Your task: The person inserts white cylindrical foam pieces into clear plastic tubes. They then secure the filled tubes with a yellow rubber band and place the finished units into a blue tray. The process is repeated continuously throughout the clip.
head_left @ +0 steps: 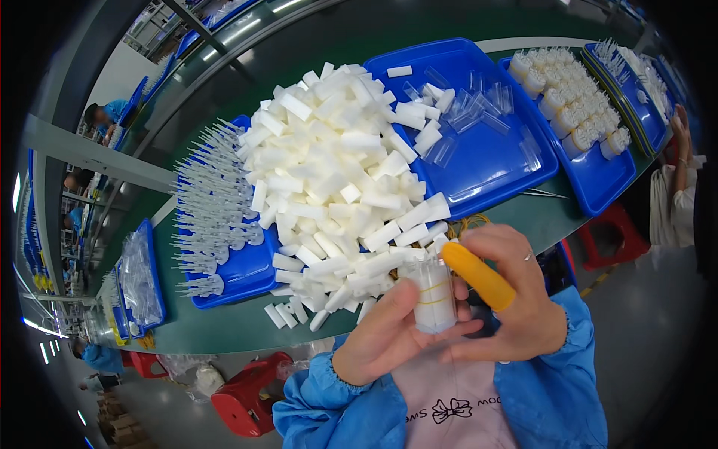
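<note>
My left hand (389, 329) is wrapped round a short clear plastic cylinder (434, 319), held upright close to my chest. White foam pieces stand packed inside it, with yellow rubber bands (434, 291) around them. My right hand (523, 307) is beside it, thumb and fingers apart, with a yellow finger cot on one finger. That covered tip is at the cylinder's upper rim; whether it touches the foam I cannot tell. Just beyond my hands rises a large heap of white foam pieces (329, 172), some lying loose at the table's near edge.
A blue tray (493, 179) holds clear tubes and foam pieces. To its right, another blue tray (598, 187) carries rows of filled cylinders. White spiked parts (213, 217) fill a tray at left. Tweezers (544, 193) and yellow rubber bands (471, 221) lie nearby. Red stools (243, 404) stand below; co-workers sit around.
</note>
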The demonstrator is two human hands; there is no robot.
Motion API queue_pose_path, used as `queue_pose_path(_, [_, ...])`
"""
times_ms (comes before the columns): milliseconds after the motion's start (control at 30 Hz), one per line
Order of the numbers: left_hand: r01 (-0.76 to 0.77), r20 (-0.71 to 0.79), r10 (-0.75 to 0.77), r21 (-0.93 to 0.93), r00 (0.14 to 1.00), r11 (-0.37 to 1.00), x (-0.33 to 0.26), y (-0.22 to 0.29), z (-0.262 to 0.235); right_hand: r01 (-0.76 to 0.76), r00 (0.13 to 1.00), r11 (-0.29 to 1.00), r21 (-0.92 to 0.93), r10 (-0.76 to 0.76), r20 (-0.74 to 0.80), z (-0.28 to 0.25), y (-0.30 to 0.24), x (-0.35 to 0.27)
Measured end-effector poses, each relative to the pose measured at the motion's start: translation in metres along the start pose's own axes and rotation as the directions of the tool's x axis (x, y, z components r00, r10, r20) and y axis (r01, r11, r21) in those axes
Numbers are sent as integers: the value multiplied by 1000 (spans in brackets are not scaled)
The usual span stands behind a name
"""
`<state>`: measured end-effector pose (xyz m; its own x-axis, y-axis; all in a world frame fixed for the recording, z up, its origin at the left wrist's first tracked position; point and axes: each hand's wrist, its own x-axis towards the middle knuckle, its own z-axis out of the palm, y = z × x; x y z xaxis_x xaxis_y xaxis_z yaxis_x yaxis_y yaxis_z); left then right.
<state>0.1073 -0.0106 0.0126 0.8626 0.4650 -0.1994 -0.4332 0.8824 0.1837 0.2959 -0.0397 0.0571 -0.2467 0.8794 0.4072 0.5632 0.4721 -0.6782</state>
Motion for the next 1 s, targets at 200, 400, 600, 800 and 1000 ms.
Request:
queue_pose_path(200, [-37,-30,39,65,999,997,0,2,12,63,996,990,-129,-54,70,8,7,10])
queue_pose_path(400, [25,-36,-16,245,999,969,0,6,-2,65,997,998,-9,-64,33,4,16,11])
queue_pose_path(600, [-89,-100,147,437,984,895,-2,6,-3,60,992,981,-186,-39,116,1,5,17])
queue_pose_path(800, [-95,-44,113,288,993,953,-1,3,-10,75,995,994,-76,-69,77,4,16,15])
queue_pose_path(1000, [-33,-118,83,377,989,926,0,10,-9,51,995,997,-55,-46,89,6,18,21])
